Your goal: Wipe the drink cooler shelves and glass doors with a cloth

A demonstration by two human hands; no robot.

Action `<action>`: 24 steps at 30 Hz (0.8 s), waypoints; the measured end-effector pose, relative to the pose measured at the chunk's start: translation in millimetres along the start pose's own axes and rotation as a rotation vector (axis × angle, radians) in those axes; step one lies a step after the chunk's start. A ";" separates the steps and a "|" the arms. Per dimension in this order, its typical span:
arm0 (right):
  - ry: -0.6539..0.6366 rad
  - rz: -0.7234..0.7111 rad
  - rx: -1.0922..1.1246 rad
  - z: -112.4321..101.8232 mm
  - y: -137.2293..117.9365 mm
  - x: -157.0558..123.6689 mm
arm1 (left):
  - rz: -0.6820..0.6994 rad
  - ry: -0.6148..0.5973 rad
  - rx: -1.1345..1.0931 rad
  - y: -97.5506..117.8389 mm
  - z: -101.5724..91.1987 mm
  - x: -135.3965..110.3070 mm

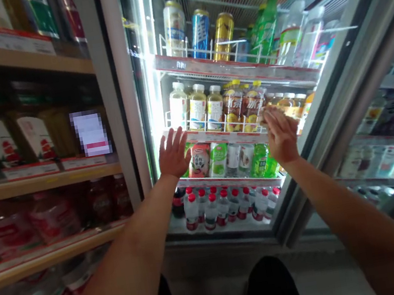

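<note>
My left hand (174, 157) is open, its fingers spread, at the left end of the price rail (221, 137) under the middle drink shelf. Farther right, my right hand (283, 137) has its fingers closed by the same rail. A blurred tan-brown patch (269, 116) shows at its fingertips; what it is cannot be made out. Behind my hands stand white-capped bottles (197, 107) and yellow-capped lemon tea bottles (233, 106). Red and green drink packs (199, 161) fill the shelf just below, near my left hand.
Cans (199, 33) and green bottles (267, 22) stand on a wire-fronted shelf above. Red-capped water bottles (209, 211) occupy the cooler's bottom. A metal-framed door (339, 93) stands at the right. Wooden shelves (37, 184) with bottled drinks line the left side.
</note>
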State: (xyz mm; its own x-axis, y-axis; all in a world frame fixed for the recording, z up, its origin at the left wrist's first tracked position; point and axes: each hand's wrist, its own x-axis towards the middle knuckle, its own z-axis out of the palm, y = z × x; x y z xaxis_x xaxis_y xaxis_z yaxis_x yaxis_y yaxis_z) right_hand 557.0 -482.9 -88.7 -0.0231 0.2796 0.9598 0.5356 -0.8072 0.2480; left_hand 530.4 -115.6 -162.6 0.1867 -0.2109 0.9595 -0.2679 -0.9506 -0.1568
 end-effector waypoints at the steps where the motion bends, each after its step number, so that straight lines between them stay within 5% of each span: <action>1: -0.025 -0.036 0.001 -0.5 0.8 -4.0 | -0.001 -0.007 0.006 0.0 -0.2 0.0; 4: -0.069 -0.099 -0.007 -3.8 7.8 -11.2 | 0.008 -0.003 0.025 -0.2 -0.3 -0.1; 10: 0.087 0.025 -0.068 -9.2 19.4 -17.6 | 0.030 0.025 0.045 -0.2 0.0 0.2; 14: 0.023 0.014 -0.071 -12.0 22.8 -26.4 | 0.039 0.045 0.052 0.5 -0.4 0.4; 24: 0.114 0.189 -0.068 -10.2 36.9 4.6 | 0.016 0.025 0.057 0.5 0.7 0.4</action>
State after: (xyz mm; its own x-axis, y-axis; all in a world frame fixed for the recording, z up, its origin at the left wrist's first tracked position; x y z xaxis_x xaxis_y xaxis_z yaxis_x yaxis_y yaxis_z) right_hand 568.1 -516.7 -73.9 -0.0253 0.0626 0.9977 0.4814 -0.8739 0.0671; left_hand 531.0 -116.3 -162.4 0.1586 -0.2211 0.9623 -0.2159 -0.9588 -0.1847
